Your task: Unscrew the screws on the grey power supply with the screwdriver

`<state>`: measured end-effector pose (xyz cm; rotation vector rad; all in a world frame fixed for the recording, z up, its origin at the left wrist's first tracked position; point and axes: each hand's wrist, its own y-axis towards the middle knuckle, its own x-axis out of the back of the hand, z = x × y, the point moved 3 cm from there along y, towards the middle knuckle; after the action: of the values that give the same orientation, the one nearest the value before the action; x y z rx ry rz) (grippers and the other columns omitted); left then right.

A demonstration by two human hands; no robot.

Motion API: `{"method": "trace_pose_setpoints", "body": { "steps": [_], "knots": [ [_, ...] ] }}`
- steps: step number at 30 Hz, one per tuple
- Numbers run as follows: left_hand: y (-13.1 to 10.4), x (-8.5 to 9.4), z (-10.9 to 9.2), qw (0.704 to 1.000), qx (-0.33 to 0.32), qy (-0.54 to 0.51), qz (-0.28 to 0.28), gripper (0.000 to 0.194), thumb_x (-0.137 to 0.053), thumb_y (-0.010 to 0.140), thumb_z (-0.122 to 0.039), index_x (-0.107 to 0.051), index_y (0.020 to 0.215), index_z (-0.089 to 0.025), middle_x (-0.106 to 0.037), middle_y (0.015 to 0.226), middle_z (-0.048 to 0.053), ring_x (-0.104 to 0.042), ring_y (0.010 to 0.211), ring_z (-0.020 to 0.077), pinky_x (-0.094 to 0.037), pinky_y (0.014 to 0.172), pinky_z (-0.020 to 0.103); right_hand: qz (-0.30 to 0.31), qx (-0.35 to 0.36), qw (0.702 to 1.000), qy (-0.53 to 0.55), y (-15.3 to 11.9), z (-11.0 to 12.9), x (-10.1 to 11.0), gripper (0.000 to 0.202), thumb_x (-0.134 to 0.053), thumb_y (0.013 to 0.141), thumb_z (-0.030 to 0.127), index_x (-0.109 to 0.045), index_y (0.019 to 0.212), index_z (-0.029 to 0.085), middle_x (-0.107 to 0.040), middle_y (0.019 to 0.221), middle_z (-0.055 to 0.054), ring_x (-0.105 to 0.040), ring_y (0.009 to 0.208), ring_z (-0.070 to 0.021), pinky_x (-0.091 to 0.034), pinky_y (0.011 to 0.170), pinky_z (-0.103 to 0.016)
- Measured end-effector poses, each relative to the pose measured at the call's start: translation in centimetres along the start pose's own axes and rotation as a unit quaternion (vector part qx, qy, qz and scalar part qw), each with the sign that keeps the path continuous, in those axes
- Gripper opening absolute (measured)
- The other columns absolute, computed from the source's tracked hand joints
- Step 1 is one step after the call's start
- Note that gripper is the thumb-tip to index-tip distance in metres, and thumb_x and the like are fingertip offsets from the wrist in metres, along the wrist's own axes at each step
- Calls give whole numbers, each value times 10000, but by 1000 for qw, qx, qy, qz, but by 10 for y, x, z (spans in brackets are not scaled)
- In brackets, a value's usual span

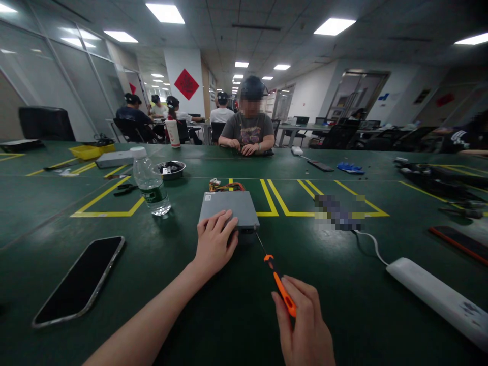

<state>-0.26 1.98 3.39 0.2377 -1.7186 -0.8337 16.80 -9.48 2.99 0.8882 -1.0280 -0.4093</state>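
Observation:
A grey metal computer power supply (pixel 232 203) lies flat on the green table, its bundle of coloured cables (pixel 226 186) at the far side. My left hand (pixel 217 236) grips its near left part, fingers over the top and thumb by the front face. In my right hand (pixel 303 315) is an orange and black screwdriver (pixel 280 284), held by its handle between thumb and fingers. The thin shaft points away from me, and its tip meets the front face near the right corner. Whether the tip sits in a screw is too small to tell.
A water bottle (pixel 150 185) stands left of the power supply, near a metal bowl (pixel 171 169). A phone (pixel 82 279) lies at near left. At right are a white power strip (pixel 438 300) and its cord. Across the table sits a person (pixel 249 124).

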Motion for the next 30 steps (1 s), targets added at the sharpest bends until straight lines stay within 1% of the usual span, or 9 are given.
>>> {"method": "trace_pose_setpoints", "body": {
  "steps": [4,7,10,13,16,20,22,26,30],
  "knots": [
    [0,1,1,1000,2,-3,-2,275,-462,856,-298,-552,1112,-247,-559,1246,56,-456,1169,250,-297,908,430,46,-54,997,-5,2,-9,2,272,-282,979,349,-458,1092,176,-560,792,-53,-610,571,-135,-504,453,-204],
    [0,1,0,1000,1,-5,-2,274,-455,860,-296,-554,1111,-250,-560,1245,61,-458,1168,255,-295,908,435,76,-62,995,0,0,-9,0,314,-285,971,388,-464,1097,163,-553,827,-73,-608,586,-143,-513,465,-219],
    [0,0,0,1000,2,-5,-6,272,-461,856,-293,-558,1106,-252,-563,1242,56,-458,1169,255,-298,906,433,40,-50,998,5,-1,-2,-2,309,-338,952,367,-459,1115,134,-508,1010,-153,-629,775,-198,-552,544,-270],
    [0,0,0,1000,2,-8,-10,278,-474,847,-290,-562,1108,-253,-566,1236,61,-459,1166,260,-298,908,436,16,-3,1000,24,-2,3,-3,231,-365,941,249,-479,1111,142,-512,1019,-140,-622,845,-202,-561,615,-284],
    [0,0,0,1000,1,-8,-6,277,-463,856,-290,-556,1114,-250,-562,1243,62,-456,1171,256,-295,910,434,14,13,1000,22,-3,1,-2,207,-399,941,229,-499,1109,163,-547,992,-112,-628,822,-180,-552,620,-253],
    [0,0,0,1000,3,-3,-5,271,-457,861,-290,-554,1111,-253,-559,1248,53,-458,1172,252,-296,908,433,46,-37,998,30,-3,-6,0,246,-354,966,311,-500,1104,169,-561,858,-72,-614,642,-141,-519,506,-215],
    [0,-1,0,1000,3,-2,-4,270,-451,865,-295,-552,1113,-254,-557,1249,58,-456,1175,253,-292,912,435,70,-52,995,47,-2,-5,-1,277,-330,968,348,-488,1104,166,-551,852,-71,-604,611,-135,-517,487,-213],
    [0,-1,0,1000,1,2,-2,271,-454,863,-294,-551,1112,-251,-558,1250,57,-454,1177,253,-291,912,432,52,-46,996,48,-1,1,-4,277,-347,953,338,-459,1121,149,-508,1016,-141,-628,766,-181,-554,542,-253],
    [0,1,0,1000,0,-1,-3,277,-463,858,-290,-549,1118,-251,-561,1244,59,-456,1174,256,-295,908,433,15,-24,999,43,-2,-1,-4,241,-357,952,263,-453,1145,155,-536,1006,-127,-634,814,-187,-562,608,-267]
  ]
}}
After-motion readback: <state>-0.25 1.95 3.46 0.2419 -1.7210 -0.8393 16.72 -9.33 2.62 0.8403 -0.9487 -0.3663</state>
